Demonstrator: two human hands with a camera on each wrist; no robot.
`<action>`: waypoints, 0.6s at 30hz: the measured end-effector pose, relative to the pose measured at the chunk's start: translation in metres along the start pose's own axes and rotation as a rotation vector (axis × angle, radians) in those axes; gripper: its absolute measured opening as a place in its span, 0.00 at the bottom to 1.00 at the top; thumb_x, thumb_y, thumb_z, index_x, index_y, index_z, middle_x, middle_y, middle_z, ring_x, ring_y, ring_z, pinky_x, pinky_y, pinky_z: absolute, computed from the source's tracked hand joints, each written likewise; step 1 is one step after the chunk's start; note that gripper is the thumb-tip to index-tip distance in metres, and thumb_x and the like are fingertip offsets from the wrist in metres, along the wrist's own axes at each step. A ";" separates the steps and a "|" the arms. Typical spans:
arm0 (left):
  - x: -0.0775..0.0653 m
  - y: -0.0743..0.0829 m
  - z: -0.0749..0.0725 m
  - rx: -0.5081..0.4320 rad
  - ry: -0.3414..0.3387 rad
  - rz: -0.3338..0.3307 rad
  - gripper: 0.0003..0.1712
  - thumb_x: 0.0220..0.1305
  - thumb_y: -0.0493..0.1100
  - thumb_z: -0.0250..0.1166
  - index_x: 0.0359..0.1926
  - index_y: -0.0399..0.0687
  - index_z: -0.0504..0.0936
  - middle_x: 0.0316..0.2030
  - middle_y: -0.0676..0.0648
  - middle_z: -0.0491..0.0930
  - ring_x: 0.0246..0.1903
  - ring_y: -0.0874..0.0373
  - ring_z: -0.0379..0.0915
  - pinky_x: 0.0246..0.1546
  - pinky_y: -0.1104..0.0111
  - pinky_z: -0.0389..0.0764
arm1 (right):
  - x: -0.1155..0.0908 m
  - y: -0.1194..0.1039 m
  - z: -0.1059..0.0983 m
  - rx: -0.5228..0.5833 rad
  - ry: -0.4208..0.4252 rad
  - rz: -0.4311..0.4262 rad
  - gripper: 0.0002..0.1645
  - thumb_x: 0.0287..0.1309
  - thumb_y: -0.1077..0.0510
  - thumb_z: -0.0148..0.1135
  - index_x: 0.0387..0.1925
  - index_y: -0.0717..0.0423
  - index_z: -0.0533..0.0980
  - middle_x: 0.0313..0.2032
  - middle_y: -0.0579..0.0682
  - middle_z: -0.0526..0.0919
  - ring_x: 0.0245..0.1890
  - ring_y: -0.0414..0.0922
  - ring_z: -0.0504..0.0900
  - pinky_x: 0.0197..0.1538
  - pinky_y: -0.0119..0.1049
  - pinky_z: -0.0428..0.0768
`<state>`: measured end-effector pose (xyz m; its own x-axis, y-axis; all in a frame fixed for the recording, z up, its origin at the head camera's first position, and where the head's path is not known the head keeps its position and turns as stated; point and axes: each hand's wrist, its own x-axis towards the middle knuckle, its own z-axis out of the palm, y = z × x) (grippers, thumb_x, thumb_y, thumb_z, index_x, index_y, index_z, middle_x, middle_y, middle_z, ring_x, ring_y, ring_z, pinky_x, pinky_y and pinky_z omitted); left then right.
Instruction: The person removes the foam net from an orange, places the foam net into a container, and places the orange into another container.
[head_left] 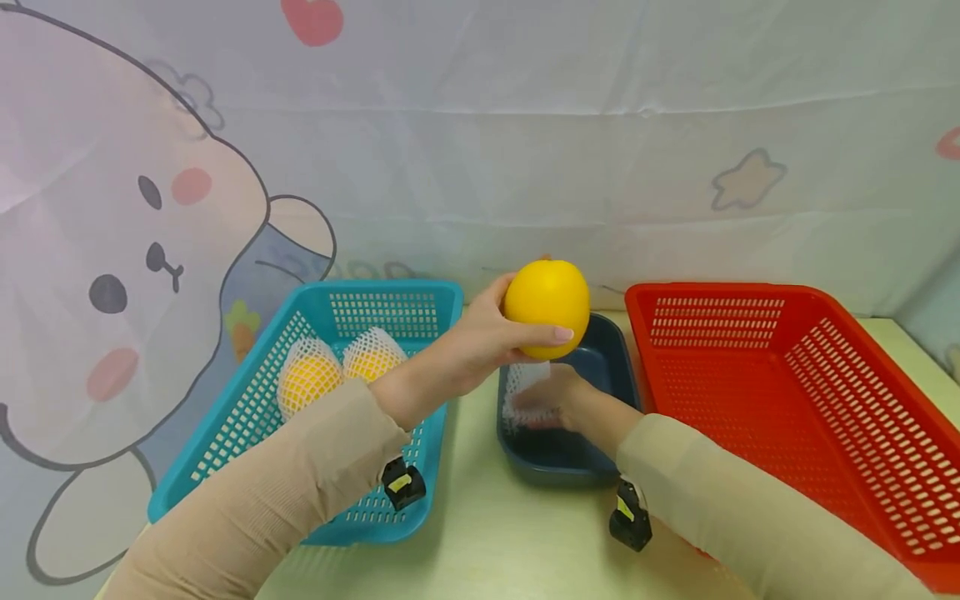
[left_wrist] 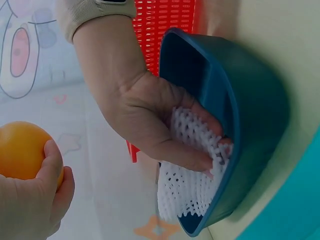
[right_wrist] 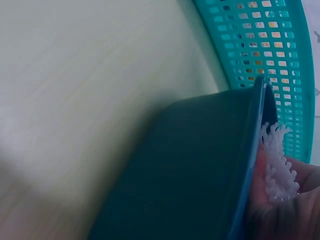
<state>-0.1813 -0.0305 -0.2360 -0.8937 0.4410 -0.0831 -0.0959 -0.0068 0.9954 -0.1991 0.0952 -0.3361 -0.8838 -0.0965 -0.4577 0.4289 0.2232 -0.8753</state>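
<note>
Left hand [head_left: 480, 337] grips; right hand [head_left: 564, 398] pinches

Head cam: high up, faces forward and down, wide. Left wrist cam: nearer, turned sideways, faces tub [left_wrist: 257, 115]. Right wrist cam: closest, on tub's outer side. Both wrist views share tub and netting [left_wrist: 181, 187].

Tabletop [head_left: 468, 517] passable between turquoise basket [head_left: 432, 433] and navy tub [head_left: 555, 475], both obstructing

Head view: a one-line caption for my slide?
Left hand holds up a yellow fruit; right hand pinches a net at the bin; two netted fruits lie in the blue basket.
</note>
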 end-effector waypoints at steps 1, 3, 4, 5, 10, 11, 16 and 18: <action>0.000 0.000 0.000 -0.002 -0.002 0.001 0.41 0.52 0.34 0.68 0.64 0.50 0.58 0.54 0.43 0.66 0.50 0.46 0.69 0.44 0.59 0.78 | 0.000 0.000 0.001 0.003 -0.010 -0.001 0.33 0.51 0.68 0.66 0.56 0.66 0.61 0.46 0.59 0.71 0.39 0.53 0.74 0.42 0.41 0.80; 0.000 0.000 0.000 -0.010 -0.009 0.002 0.41 0.53 0.34 0.68 0.64 0.50 0.57 0.54 0.43 0.66 0.50 0.46 0.69 0.44 0.59 0.79 | 0.000 0.000 0.004 0.018 -0.031 0.001 0.32 0.52 0.68 0.65 0.56 0.67 0.61 0.45 0.59 0.71 0.36 0.52 0.76 0.41 0.40 0.81; 0.000 0.000 0.001 -0.010 -0.013 0.003 0.41 0.53 0.34 0.68 0.64 0.50 0.57 0.54 0.43 0.66 0.49 0.46 0.69 0.44 0.59 0.79 | -0.001 0.000 0.005 0.025 -0.037 0.006 0.32 0.52 0.68 0.64 0.56 0.67 0.61 0.44 0.59 0.71 0.34 0.51 0.77 0.41 0.41 0.81; 0.000 0.000 0.001 -0.011 -0.017 0.003 0.41 0.53 0.34 0.68 0.64 0.50 0.57 0.55 0.43 0.66 0.49 0.46 0.69 0.44 0.59 0.79 | -0.001 0.000 0.006 0.020 -0.039 0.009 0.32 0.53 0.67 0.64 0.56 0.67 0.60 0.44 0.59 0.71 0.34 0.51 0.76 0.41 0.41 0.81; 0.000 0.000 0.002 -0.001 -0.018 -0.003 0.41 0.53 0.34 0.68 0.64 0.51 0.57 0.55 0.43 0.65 0.49 0.46 0.69 0.44 0.59 0.79 | -0.001 0.000 0.007 -0.041 -0.010 0.027 0.34 0.52 0.65 0.66 0.57 0.66 0.59 0.48 0.59 0.68 0.42 0.54 0.72 0.46 0.43 0.79; 0.000 0.000 0.001 0.000 -0.017 -0.005 0.41 0.53 0.34 0.68 0.64 0.51 0.57 0.55 0.43 0.65 0.49 0.46 0.69 0.44 0.59 0.79 | 0.000 0.000 0.006 -0.046 -0.005 0.035 0.36 0.52 0.65 0.66 0.58 0.65 0.57 0.50 0.59 0.66 0.44 0.55 0.71 0.46 0.44 0.79; 0.000 0.000 0.001 0.002 -0.016 -0.012 0.41 0.53 0.35 0.68 0.64 0.51 0.57 0.54 0.43 0.66 0.50 0.46 0.68 0.44 0.59 0.78 | 0.000 -0.001 0.002 -0.021 0.013 0.073 0.44 0.53 0.65 0.65 0.63 0.61 0.48 0.57 0.61 0.58 0.49 0.59 0.67 0.44 0.52 0.79; 0.000 -0.001 0.001 0.003 -0.016 -0.013 0.40 0.53 0.35 0.68 0.64 0.51 0.58 0.54 0.43 0.66 0.50 0.46 0.68 0.45 0.59 0.78 | 0.000 -0.001 0.000 -0.028 0.031 0.082 0.47 0.53 0.64 0.65 0.64 0.60 0.45 0.58 0.61 0.56 0.51 0.60 0.64 0.45 0.54 0.78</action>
<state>-0.1807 -0.0296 -0.2368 -0.8850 0.4557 -0.0953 -0.1060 0.0021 0.9944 -0.1995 0.0952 -0.3349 -0.8514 -0.0465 -0.5225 0.4953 0.2563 -0.8300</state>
